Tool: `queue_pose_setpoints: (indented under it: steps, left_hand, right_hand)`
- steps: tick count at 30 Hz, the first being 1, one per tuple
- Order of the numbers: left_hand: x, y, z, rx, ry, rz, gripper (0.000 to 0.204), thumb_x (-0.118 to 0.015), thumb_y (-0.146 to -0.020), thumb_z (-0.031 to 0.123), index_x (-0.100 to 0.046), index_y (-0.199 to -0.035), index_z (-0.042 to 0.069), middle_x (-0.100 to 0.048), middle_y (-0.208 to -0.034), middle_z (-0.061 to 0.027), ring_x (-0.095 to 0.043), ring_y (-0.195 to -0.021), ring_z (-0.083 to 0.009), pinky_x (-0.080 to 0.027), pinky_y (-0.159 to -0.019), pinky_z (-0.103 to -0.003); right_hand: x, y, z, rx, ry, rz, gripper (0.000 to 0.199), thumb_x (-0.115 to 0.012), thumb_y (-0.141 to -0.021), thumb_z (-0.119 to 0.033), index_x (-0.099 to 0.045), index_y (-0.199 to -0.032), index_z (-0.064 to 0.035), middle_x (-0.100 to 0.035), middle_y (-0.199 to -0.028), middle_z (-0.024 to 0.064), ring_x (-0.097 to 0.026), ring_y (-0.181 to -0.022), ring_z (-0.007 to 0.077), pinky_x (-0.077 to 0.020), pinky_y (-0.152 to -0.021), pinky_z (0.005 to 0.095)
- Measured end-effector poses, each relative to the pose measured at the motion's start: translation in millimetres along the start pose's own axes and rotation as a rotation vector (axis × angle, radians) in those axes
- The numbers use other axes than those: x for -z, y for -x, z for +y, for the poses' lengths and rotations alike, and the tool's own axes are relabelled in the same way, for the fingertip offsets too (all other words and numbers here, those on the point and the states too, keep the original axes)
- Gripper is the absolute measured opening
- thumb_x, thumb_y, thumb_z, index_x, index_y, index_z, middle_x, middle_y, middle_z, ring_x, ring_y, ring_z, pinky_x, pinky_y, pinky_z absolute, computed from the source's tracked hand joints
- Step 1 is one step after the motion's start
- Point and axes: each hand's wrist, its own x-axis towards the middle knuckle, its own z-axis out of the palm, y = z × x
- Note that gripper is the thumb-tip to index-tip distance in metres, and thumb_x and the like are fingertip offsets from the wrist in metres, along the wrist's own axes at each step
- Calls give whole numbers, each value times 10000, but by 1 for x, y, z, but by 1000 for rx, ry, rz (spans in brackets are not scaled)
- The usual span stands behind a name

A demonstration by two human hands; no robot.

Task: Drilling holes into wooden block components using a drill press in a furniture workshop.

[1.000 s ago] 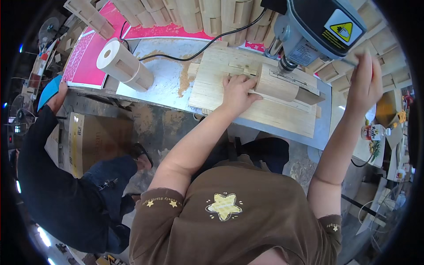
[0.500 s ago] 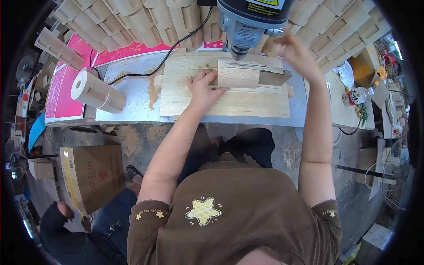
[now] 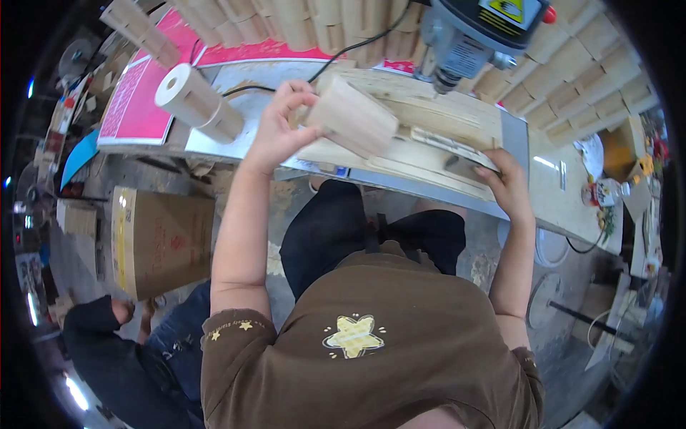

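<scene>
My left hand (image 3: pixel 282 129) is closed on a pale wooden cylinder (image 3: pixel 355 118), gripping its left end, and holds it tilted above the board. In my right hand (image 3: pixel 509 179) is the right end of a narrow slotted strip (image 3: pixel 451 145), pinched between thumb and fingers. The strip lies low over a wooden base board (image 3: pixel 421 171), apart from the cylinder. Above and behind the strip hangs the chuck (image 3: pixel 446 80) of a drill press (image 3: pixel 468 46). Slight blur hides the cylinder's finer details.
Two stacked wooden cylinders (image 3: pixel 199 104) stand at the left of the bench. Rows of similar cylinders line the back. A black cable (image 3: pixel 343 53) crosses the bench. A bottle (image 3: pixel 604 191) is at the right. A cardboard box (image 3: pixel 164 243) and another person (image 3: pixel 136 350) are at lower left.
The cylinder has come off the slotted strip and moved left and up in my left hand. My right hand has come down from beside the drill press to grip the strip. The view has shifted.
</scene>
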Motion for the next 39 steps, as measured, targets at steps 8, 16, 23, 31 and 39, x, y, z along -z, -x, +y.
queue_pose_setpoints:
  steps: [8,16,23,31,39]
  left_hand:
    - [111,1,56,244,14,354,269,-786,-615,96,-625,-811,7,-527,-1127,-74,-549,-1013,-172,-460,-836,-298]
    - [217,-42,104,47,-792,403,402,-830,-604,223,-626,-836,-36,-606,-1081,-110,-606,-910,-177,-493,-771,-283]
    - [236,-61,74,258,-859,331,439,-841,-566,272,-600,-767,-35,-635,-768,-115,-621,-689,-181,-501,-644,-311]
    - [227,-66,79,277,-969,334,413,-826,-548,263,-568,-703,-21,-603,-750,-111,-601,-671,-211,-486,-626,-327]
    - [219,-66,85,407,-880,318,482,-831,-576,273,-564,-846,-23,-592,-944,-178,-606,-845,-255,-489,-747,-345]
  right_hand:
    - [-6,15,0,-86,-115,78,224,-664,-749,-1,-616,-967,20,-581,-821,83,-544,-785,186,-427,-740,276]
    - [-8,17,-5,-82,-128,132,237,-670,-735,4,-613,-965,19,-574,-815,73,-538,-778,178,-426,-733,273]
    - [-11,15,-9,-116,-109,196,252,-703,-684,-1,-624,-923,-2,-587,-807,108,-556,-773,254,-437,-699,321]
    - [-9,15,-13,-107,-95,176,230,-670,-694,-1,-628,-921,-1,-583,-778,92,-552,-750,225,-432,-703,304]
    - [-8,18,-12,-111,-60,216,244,-726,-663,-55,-637,-887,-14,-613,-813,122,-561,-778,303,-444,-698,361]
